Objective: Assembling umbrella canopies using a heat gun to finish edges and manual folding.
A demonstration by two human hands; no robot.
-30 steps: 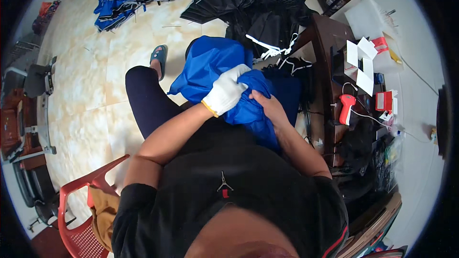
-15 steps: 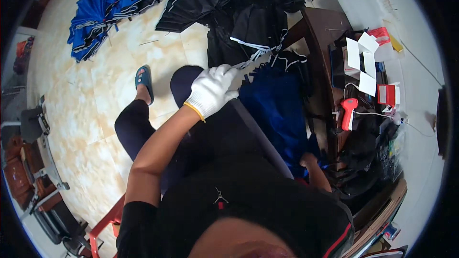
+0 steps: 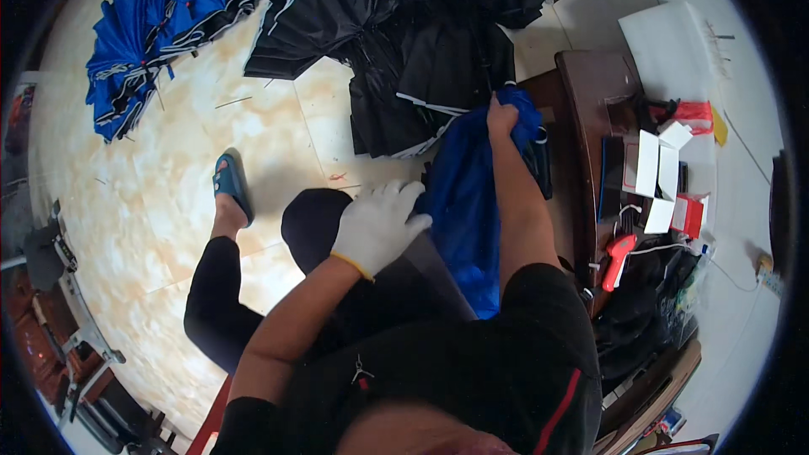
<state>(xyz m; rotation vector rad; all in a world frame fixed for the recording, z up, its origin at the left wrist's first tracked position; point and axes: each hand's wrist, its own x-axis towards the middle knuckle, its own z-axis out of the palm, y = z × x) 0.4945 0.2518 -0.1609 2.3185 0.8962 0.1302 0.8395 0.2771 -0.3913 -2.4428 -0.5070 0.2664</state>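
Note:
My left hand (image 3: 379, 223), in a white knit glove with a yellow cuff edge, is held over my knee. Its thumb stands apart from the fingers and nothing shows in it. On the right, my bare right hand (image 3: 503, 118) reaches forward, its fingers closed at the far end of a blue umbrella (image 3: 463, 211). The blue cloth hangs in loose folds beside my right leg, partly under my arm. Just beyond that hand lie spread black umbrellas (image 3: 447, 59) with pale edging.
More blue umbrellas (image 3: 168, 13) lie on the tiled floor at the far left. A dark wooden table (image 3: 590, 76) stands at right, holding an opened white box (image 3: 653, 173) and a red glue gun (image 3: 619, 261). A metal-framed chair (image 3: 84, 333) is at left.
My right hand has swung from low beside my hip to far forward, drawing the blue cloth up with it. My left hand has come away from the pale-edged cloth and lowered slightly.

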